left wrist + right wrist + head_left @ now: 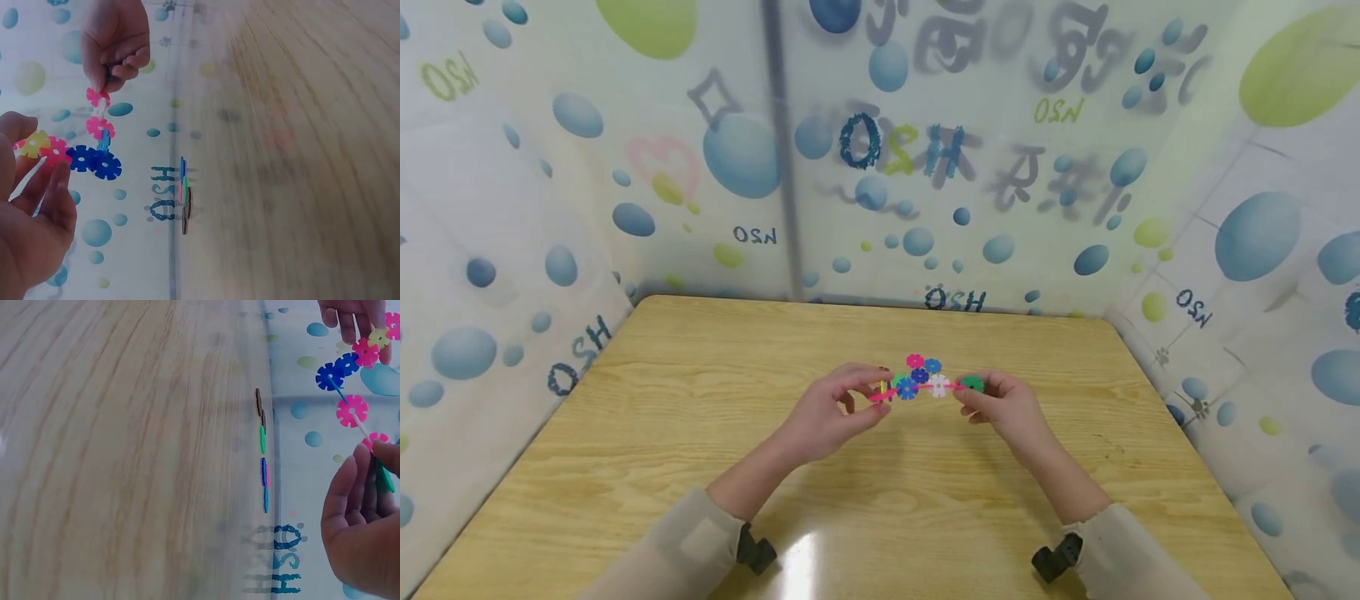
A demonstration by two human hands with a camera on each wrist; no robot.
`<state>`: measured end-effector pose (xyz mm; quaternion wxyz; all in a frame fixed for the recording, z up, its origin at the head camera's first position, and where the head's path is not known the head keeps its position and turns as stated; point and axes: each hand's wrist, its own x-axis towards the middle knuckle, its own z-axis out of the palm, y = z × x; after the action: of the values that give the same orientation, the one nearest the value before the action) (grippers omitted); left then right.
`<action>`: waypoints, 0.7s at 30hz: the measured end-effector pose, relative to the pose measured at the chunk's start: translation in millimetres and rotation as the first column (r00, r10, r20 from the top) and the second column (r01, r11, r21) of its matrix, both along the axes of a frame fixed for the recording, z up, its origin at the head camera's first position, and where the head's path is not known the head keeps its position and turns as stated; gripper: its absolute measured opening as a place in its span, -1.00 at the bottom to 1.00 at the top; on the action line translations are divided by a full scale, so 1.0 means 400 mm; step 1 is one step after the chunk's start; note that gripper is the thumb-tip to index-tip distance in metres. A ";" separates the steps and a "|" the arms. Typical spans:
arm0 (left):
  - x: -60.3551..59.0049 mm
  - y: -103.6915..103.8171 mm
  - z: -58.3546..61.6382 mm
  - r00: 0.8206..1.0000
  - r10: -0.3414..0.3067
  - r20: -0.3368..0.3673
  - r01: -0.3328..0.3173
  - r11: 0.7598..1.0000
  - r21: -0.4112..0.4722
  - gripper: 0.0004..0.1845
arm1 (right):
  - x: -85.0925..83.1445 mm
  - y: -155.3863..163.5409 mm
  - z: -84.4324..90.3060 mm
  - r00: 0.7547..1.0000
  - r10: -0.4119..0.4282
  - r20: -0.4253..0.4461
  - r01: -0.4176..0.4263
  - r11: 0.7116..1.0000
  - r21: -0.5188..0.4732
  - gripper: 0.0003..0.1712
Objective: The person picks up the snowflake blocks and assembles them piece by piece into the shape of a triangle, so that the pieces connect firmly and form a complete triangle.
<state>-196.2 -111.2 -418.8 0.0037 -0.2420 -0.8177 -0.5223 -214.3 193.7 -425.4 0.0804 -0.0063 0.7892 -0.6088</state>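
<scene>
A chain of snowflake-shaped plastic discs in pink, blue, white, yellow and green hangs above the wooden table. My left hand pinches its left end; in the left wrist view the left hand grips a yellow disc and a pink one. My right hand pinches the right end at a green disc. The right wrist view has the right hand holding a green disc edge-on beside a pink one. The chain runs between both hands.
Several loose discs lie flat on the table beyond the hands, also seen as loose discs in the left wrist view. Curtain walls printed with blue and green bubbles close the table on three sides. A glare patch marks the near table edge.
</scene>
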 end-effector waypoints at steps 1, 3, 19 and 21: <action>0.000 0.000 0.000 1.000 0.016 -0.023 -0.016 1.000 -0.007 -0.57 | 0.000 0.000 0.000 1.000 0.010 0.011 -0.010 1.000 0.001 -0.58; 0.000 0.001 0.000 0.998 0.042 -0.040 -0.042 0.999 -0.010 -0.59 | 0.002 0.000 0.002 0.999 0.032 0.032 -0.033 0.999 0.005 -0.58; 0.002 -0.001 0.005 0.999 0.029 0.033 -0.031 0.997 0.067 -0.61 | 0.000 0.020 -0.012 0.976 0.188 0.113 -0.199 0.975 0.095 -0.52; 0.001 0.000 0.005 0.999 0.029 0.044 -0.032 0.996 0.078 -0.62 | 0.000 0.022 -0.015 0.972 0.199 0.122 -0.213 0.970 0.113 -0.53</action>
<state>-195.6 -111.3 -417.0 0.0037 -0.2178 -0.8000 -0.5591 -214.1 202.7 -431.3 0.1868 -0.0499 0.8153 -0.5459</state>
